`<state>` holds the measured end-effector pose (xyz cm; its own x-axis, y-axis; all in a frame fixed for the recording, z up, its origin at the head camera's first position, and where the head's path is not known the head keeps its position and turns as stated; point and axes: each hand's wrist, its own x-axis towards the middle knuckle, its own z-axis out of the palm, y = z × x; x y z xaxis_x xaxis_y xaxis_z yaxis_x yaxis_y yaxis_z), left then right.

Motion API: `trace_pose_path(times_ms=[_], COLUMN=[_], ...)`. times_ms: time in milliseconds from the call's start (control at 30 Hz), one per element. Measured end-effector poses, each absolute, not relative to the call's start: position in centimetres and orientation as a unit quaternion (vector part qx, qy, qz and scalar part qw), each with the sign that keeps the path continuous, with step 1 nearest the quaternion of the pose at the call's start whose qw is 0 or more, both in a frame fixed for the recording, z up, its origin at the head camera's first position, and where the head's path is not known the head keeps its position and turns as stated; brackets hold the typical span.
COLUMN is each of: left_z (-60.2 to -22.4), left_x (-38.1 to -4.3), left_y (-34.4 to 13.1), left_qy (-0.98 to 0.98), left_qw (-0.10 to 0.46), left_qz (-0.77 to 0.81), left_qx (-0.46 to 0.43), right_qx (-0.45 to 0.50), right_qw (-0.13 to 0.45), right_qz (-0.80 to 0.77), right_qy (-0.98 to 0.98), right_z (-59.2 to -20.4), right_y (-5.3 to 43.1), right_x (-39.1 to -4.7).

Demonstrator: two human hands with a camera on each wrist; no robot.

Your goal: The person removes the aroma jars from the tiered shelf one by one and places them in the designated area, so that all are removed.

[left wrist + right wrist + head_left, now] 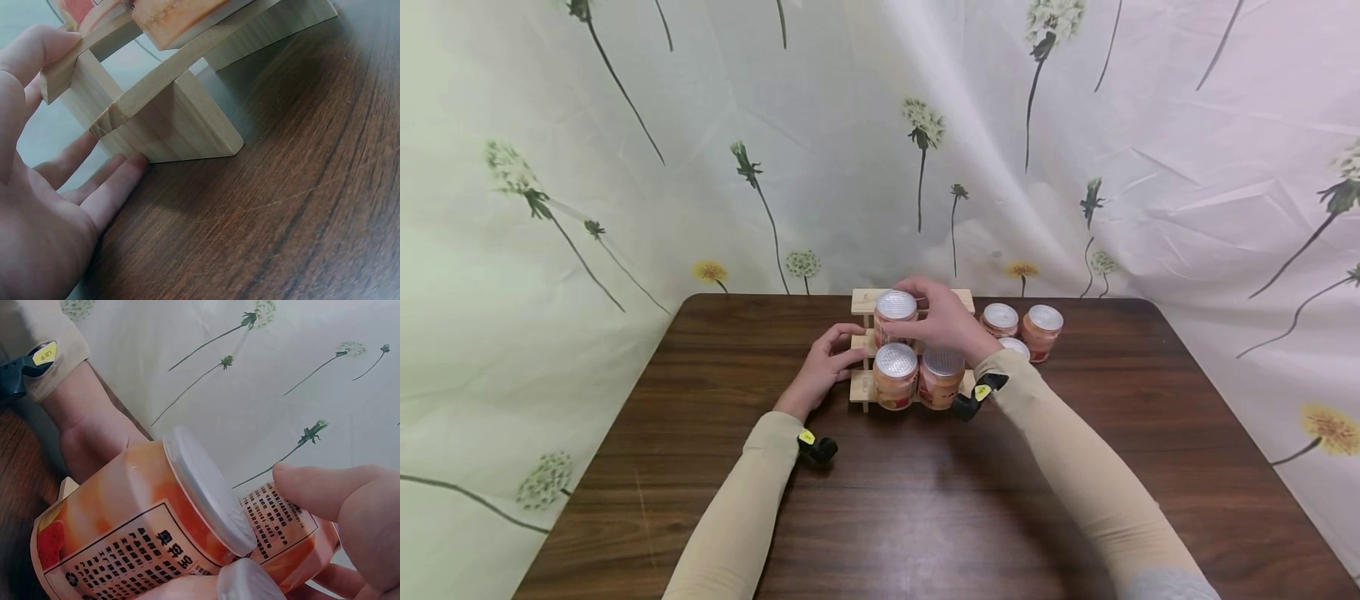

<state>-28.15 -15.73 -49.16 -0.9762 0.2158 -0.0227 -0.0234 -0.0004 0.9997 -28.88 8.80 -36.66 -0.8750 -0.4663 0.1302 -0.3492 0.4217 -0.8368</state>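
A three-tier wooden rack [860, 386] stands near the table's far edge. My left hand [820, 372] holds its left end; in the left wrist view the thumb rests on a slat [59, 78] and fingertips touch the side panel [169, 128]. With thumb and fingers, my right hand [947, 321] grips a jar of orange-coloured fruit [896, 308] upright at the middle tier. That gripped jar [281, 531] shows its printed label in the right wrist view. On the front tier, a left jar [895, 379] and a right jar [942, 382] sit side by side.
Right of the rack stand several more jars, including a far-right jar [1042, 332] and one partly hidden by the right wrist, its lid [1015, 347] showing. The dark wooden table [880, 517] meets a dandelion-patterned curtain [850, 167] behind.
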Motion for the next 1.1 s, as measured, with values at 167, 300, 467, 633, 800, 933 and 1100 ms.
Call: trace_pose_path(times_ms=[167, 300, 467, 633, 800, 933, 1100], left_z=[-49.3, -49.3, -49.2, -49.2, -49.2, -49.2, -49.1], left_x=[-28.2, -28.2, -28.2, -28.2, -28.2, -28.1, -28.0], left_y=[-15.8, -15.7, -15.7, -15.7, -15.7, -15.6, -15.6], left_qy=[0.703, 0.704, 0.705, 0.709, 0.712, 0.710, 0.711], left_qw=[0.081, 0.083, 0.085, 0.082, 0.080, 0.079, 0.079], left_qz=[0.704, 0.702, 0.701, 0.698, 0.695, 0.697, 0.696], left_qx=[0.070, 0.064, 0.063, 0.060, 0.060, 0.060, 0.063], right_qx=[-0.230, -0.221, -0.206, -0.199, -0.195, -0.197, -0.198], right_qw=[0.054, 0.050, 0.045, 0.038, 0.029, 0.017, 0.000], right_qz=[-0.491, -0.500, -0.504, -0.523, -0.557, -0.583, -0.600], right_qy=[0.839, 0.836, 0.837, 0.828, 0.807, 0.788, 0.775], right_z=[-36.7, -36.8, -36.8, -36.5, -36.2, -35.8, -35.0], right_y=[8.7, 8.7, 9.0, 9.2, 9.5, 9.9, 10.5], right_x=[-28.8, -28.7, -28.5, -28.5, -28.3, -28.1, -28.0])
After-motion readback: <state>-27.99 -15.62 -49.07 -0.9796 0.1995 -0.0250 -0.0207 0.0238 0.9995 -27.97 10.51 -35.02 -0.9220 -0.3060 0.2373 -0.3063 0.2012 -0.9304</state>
